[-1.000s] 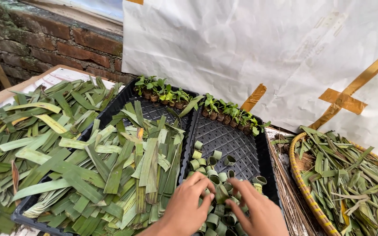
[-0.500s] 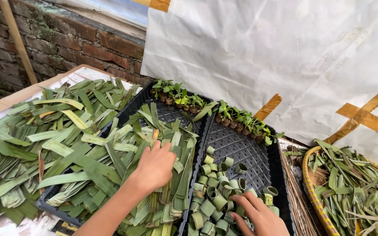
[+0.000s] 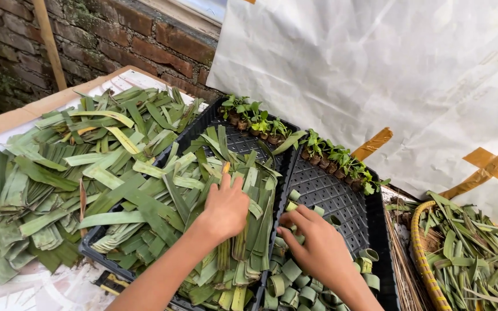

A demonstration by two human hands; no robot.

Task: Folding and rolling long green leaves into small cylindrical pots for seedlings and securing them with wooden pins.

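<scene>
My left hand (image 3: 226, 208) lies flat, fingers spread, on a pile of cut green leaf strips (image 3: 203, 190) in the left black mesh tray (image 3: 90, 249). My right hand (image 3: 315, 249) rests in the right black mesh tray (image 3: 347, 198), fingers curled down among several small cups rolled from leaf strips (image 3: 286, 282); whether it grips one I cannot tell. Small green seedlings (image 3: 295, 141) in leaf cups line the far edge of both trays.
More loose leaf strips (image 3: 47, 173) cover the white-topped board at left. A yellow-rimmed woven basket (image 3: 422, 259) of narrow leaves stands at right. A white sheet (image 3: 376, 75) with yellow tape hangs behind; a brick wall (image 3: 87, 40) runs along the back left.
My left hand has moved from the rolled cups left onto the leaf pile and now presses flat there. My right hand stays among the cups. The view has moved closer.
</scene>
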